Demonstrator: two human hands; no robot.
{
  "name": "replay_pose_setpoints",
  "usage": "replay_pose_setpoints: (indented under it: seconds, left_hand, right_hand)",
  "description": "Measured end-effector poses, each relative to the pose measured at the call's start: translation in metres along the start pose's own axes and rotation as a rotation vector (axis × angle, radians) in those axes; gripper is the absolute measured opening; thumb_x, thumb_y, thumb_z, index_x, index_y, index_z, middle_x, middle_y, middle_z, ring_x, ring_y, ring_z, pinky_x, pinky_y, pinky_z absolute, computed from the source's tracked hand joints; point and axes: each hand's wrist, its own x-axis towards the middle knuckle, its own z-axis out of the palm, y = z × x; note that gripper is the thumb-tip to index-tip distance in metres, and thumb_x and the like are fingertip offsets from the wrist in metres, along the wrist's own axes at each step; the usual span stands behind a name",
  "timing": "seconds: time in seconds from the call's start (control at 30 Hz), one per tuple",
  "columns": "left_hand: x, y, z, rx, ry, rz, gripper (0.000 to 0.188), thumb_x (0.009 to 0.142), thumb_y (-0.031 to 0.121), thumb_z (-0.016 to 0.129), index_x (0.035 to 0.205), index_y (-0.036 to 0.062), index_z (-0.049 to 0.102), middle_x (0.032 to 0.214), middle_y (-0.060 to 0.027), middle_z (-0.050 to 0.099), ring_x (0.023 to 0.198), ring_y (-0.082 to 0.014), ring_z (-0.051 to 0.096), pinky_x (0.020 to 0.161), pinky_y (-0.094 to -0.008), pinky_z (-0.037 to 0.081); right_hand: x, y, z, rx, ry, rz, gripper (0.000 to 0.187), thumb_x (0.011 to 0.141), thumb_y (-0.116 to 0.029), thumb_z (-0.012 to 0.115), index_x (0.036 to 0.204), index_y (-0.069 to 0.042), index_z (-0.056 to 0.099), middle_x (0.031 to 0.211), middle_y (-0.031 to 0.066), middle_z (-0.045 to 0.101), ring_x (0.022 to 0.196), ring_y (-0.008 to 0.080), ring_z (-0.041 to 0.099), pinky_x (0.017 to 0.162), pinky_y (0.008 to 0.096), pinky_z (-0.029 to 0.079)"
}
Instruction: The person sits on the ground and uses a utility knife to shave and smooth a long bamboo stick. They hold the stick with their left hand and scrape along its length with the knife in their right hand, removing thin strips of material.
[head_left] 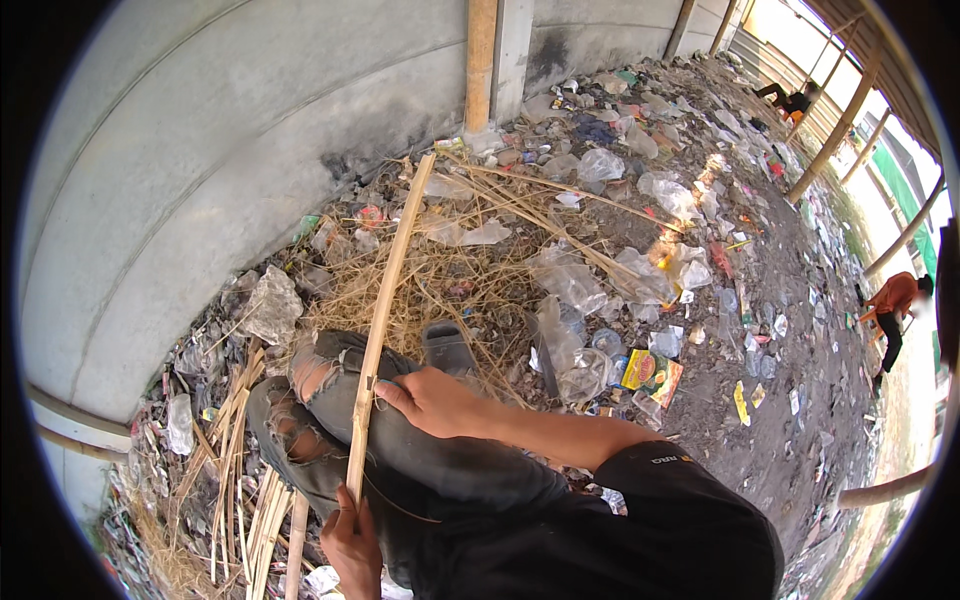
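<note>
A long, pale bamboo strip point(392, 270) slants up across my bent legs, its far end toward the wall. My left hand point(350, 545) is closed around its near end. Farther up, my right hand point(430, 402) is curled beside the strip, with its thumb against the edge. A small dark edge shows by that thumb, but what lies under the fingers is hidden. My knees are in torn dark trousers point(450, 465). Near my foot a dark sandal point(448, 347) shows. A thin curl trails over the trousers below the strip.
Several cut bamboo strips point(235, 455) lie at the lower left. Longer strips point(560, 235) rest ahead on dry shavings point(440, 290). A grey wall point(230, 130) borders the left. Plastic litter point(575, 280) and a small flame point(662, 248) are ahead to the right. Two people are farther off.
</note>
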Motion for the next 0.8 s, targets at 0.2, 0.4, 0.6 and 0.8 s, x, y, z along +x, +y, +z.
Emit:
replay_pose_setpoints:
  seconds: [0.2, 0.4, 0.6, 0.8]
  left_hand:
    - [0.004, 0.006, -0.008, -0.052, -0.054, -0.105, 0.042, 0.093, 0.009, 0.076, 0.131, -0.0054, 0.069, 0.068, -0.0201, 0.062, 0.055, -0.0322, 0.062, 0.054, -0.0422, 0.046]
    - [0.009, 0.007, -0.017, -0.012, -0.046, -0.055, 0.041, 0.094, 0.017, 0.077, 0.132, 0.0017, 0.070, 0.071, -0.0177, 0.066, 0.058, -0.0353, 0.066, 0.055, -0.0457, 0.049]
    - [0.017, 0.017, -0.002, -0.097, -0.028, -0.068, 0.040, 0.095, 0.014, 0.075, 0.132, -0.0011, 0.069, 0.075, -0.0204, 0.068, 0.061, -0.0339, 0.069, 0.059, -0.0428, 0.051]
    - [0.014, 0.014, 0.000, -0.192, -0.019, -0.104, 0.040, 0.095, 0.012, 0.075, 0.131, -0.0031, 0.069, 0.078, -0.0216, 0.071, 0.064, -0.0325, 0.071, 0.062, -0.0406, 0.053]
  right_hand:
    - [0.019, 0.013, -0.015, 0.301, -0.263, 0.082, 0.072, 0.110, -0.058, 0.046, 0.068, 0.000, 0.056, 0.052, 0.0059, 0.038, 0.047, 0.0198, 0.040, 0.051, 0.0427, 0.035]
    - [0.020, 0.007, -0.013, 0.092, -0.025, -0.032, 0.065, 0.112, -0.050, 0.047, 0.073, 0.001, 0.053, 0.057, 0.0086, 0.040, 0.053, 0.0229, 0.040, 0.054, 0.0422, 0.036]
    - [0.008, 0.001, 0.002, 0.079, 0.005, 0.058, 0.063, 0.112, -0.046, 0.049, 0.076, 0.004, 0.059, 0.055, 0.0161, 0.049, 0.051, 0.0330, 0.046, 0.055, 0.0458, 0.039]
    - [0.022, 0.015, -0.019, 0.556, -0.464, 0.296, 0.065, 0.112, -0.054, 0.046, 0.068, -0.007, 0.048, 0.054, -0.0035, 0.037, 0.049, 0.0116, 0.037, 0.051, 0.0333, 0.035]
